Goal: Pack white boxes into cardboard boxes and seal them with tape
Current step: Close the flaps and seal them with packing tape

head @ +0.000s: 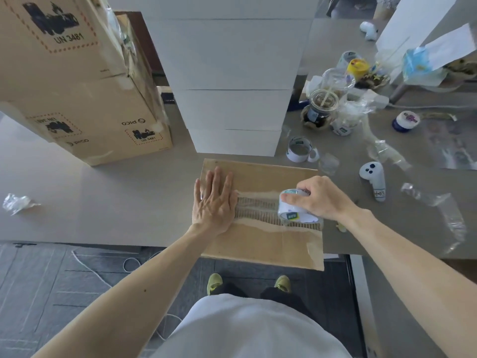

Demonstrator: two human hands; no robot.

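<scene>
Left hand [215, 202] flat on the left end of the box [258, 244], palm down, fingers straight and slightly spread, pressing the cardboard. Its fingertips point away from the person, and the hand covers the left end of the torn strip [258, 208] where the corrugation shows. Right hand [322, 197] curled round the tape roll [294, 210], fingers over the top and thumb side toward the person. The roll stands on edge on the right end of that same strip, touching the box. The two hands are apart, with bare strip between them. The box lies brown side up on the counter [116, 202], its near edge hanging past the counter edge. Old clear tape on its right near corner. White boxes [232, 99] stacked just behind the box, several high. Cartons [77, 99] stacked behind-left of the box, well apart from it. A spare roll [299, 149] sits just behind the box's right far corner. Controller [373, 179] right of the box, near it. Cups [321, 107] and plastic wrap further behind-right. A crumpled wrap [16, 204] lies far left of the box.
</scene>
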